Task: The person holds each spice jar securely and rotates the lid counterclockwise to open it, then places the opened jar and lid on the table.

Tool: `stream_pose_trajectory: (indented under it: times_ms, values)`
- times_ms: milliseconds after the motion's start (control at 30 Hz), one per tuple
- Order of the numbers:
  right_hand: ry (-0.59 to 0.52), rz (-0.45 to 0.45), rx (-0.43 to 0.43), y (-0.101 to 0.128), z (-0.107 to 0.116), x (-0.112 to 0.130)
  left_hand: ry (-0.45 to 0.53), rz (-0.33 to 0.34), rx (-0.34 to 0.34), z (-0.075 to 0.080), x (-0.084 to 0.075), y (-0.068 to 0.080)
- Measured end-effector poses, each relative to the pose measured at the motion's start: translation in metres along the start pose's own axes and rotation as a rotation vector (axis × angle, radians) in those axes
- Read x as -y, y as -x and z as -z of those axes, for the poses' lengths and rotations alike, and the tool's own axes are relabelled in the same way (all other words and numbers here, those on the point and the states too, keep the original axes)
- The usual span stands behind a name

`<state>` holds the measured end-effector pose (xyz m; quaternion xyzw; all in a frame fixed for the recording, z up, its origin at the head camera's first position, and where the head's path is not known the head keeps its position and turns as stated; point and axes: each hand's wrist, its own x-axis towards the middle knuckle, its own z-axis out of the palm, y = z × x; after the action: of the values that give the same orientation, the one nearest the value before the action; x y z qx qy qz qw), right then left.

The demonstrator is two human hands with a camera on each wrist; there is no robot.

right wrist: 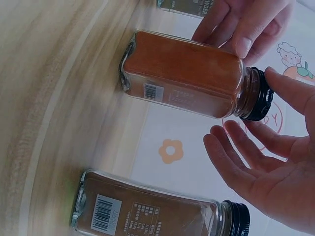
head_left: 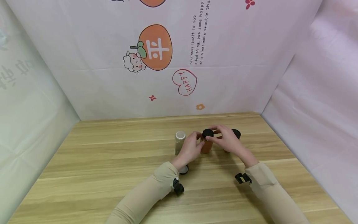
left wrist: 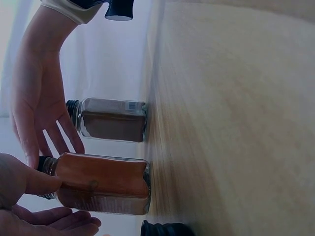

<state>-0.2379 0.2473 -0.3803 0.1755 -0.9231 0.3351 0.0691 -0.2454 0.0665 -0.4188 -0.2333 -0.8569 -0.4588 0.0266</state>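
The wooden counter (head_left: 112, 174) carries three spice jars, all upright. Between the two hands stands the orange spice jar (right wrist: 184, 73). The left hand (head_left: 189, 148) holds its glass body, thumb and fingers curled against the side just below the neck. The right hand (head_left: 227, 140) is at its black cap (head_left: 208, 133), thumb touching the rim and the other fingers spread loosely around it. Just behind the right hand stands a brown spice jar (right wrist: 147, 211), its cap on. Just beyond the left hand stands a pale spice jar (head_left: 180, 143) without its cap. A loose black cap (head_left: 183, 169) lies beside the left wrist.
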Motion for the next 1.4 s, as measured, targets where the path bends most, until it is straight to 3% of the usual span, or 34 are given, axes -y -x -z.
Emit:
stream_pose_trajectory:
  times_ms: [467,1400]
  values:
    - [0.002,0.003,0.02,0.002,0.006,0.006,0.004,-0.005,0.005,0.0,-0.001,0.001]
    - [-0.019,0.005,-0.039,0.006,0.016,0.008,-0.032,-0.012,-0.011,0.002,-0.003,0.001]
